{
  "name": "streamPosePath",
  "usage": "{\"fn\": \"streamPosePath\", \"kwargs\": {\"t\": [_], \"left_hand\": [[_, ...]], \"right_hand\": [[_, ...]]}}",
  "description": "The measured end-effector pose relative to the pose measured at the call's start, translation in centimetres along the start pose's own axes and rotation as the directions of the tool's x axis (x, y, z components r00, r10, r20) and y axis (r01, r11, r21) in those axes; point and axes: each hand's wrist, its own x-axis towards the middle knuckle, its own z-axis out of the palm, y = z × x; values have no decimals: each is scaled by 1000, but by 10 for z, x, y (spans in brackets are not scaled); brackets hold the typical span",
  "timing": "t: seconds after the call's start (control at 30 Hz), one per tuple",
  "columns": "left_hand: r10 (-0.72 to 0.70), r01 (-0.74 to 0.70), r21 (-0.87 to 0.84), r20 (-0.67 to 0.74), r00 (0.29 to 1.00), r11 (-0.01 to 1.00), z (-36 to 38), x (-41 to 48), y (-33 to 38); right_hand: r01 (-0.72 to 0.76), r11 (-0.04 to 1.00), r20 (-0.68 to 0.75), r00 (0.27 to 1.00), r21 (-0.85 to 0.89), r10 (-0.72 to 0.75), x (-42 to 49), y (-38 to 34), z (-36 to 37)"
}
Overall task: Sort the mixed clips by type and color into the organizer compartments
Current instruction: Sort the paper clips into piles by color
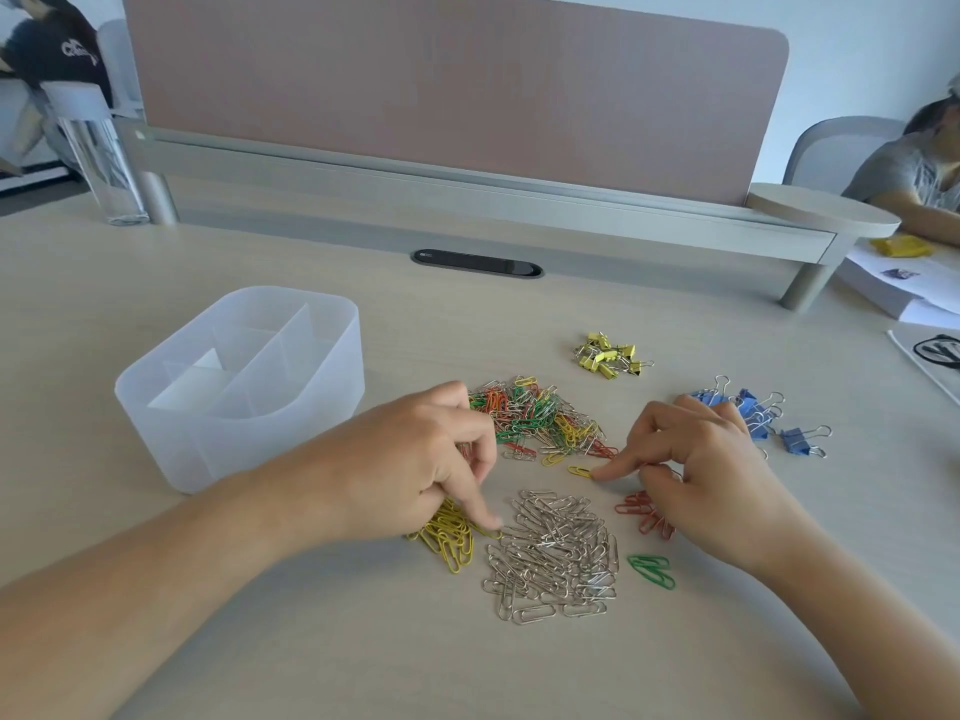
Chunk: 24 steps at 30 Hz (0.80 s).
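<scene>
A translucent white organizer (156, 423) with bare compartments stands at the left. A mixed pile of colored paper clips (540, 418) lies mid-table. In front of it are sorted heaps: yellow clips (449, 540), silver clips (556, 553), red clips (641, 511) and a few green clips (652, 569). Yellow binder clips (610, 354) and blue binder clips (763, 418) lie farther back right. My left hand (426, 459) presses its index fingertip on a yellow clip at the yellow heap's edge. My right hand (701, 459) presses its index fingertip on a single yellow clip (577, 471), its other fingers curled above the red heap.
A pink desk divider (457, 90) on a raised shelf closes the back. A clear bottle (101, 148) stands at the far left, a black cable port (478, 263) sits mid-back, and papers (893, 293) lie at the right. Other people sit at the back left and right.
</scene>
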Motion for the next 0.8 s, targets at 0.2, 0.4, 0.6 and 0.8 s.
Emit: {"fn": "streamPosePath", "kwargs": {"t": [0.2,0.4,0.6,0.8], "left_hand": [[-52,52,-23,11,999,998,-3,-1,-4],[-87,86,-17,-40,995,996,-1,0,-2],[-133,134,-7,-163,978,991,4,2,-4],[-122,134,101,-119,985,986,11,3,0]], "right_hand": [[12,999,28,1000,31,-13,0,-3,-1],[135,987,136,980,82,-145,-5,-12,2],[84,996,110,990,21,-86,-3,-7,5],[162,986,179,970,38,-167,-5,-17,6]]}}
